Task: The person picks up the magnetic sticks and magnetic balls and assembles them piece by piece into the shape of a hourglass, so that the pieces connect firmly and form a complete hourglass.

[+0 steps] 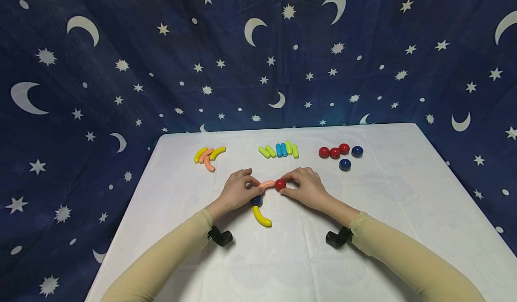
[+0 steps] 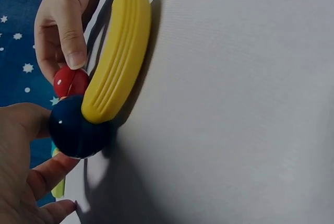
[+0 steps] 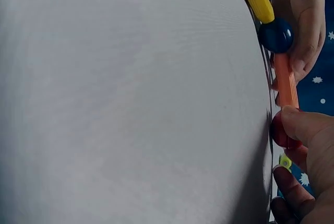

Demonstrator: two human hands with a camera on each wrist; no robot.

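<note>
A joined chain of toy pieces lies between the hands: a yellow curved stick (image 1: 261, 216), a dark blue ball (image 1: 256, 201), an orange curved stick (image 1: 267, 184) and a red ball (image 1: 280, 185). My left hand (image 1: 237, 190) pinches the orange stick close to the blue ball; in the right wrist view its thumb lies along the orange stick (image 3: 285, 78). Thumb and forefinger of my right hand (image 1: 305, 187) pinch the red ball at the orange stick's other end. From the left wrist, the blue ball (image 2: 78, 127) and ridged yellow stick (image 2: 119, 51) show large, hiding the orange stick.
At the table's back left lie several yellow and orange curved sticks (image 1: 207, 153). Several short green and blue sticks (image 1: 281, 150) lie back centre. Red balls (image 1: 335, 153) and two dark blue balls (image 1: 345, 164) sit back right. A star-patterned curtain (image 1: 226, 32) hangs behind the white table (image 1: 383, 194).
</note>
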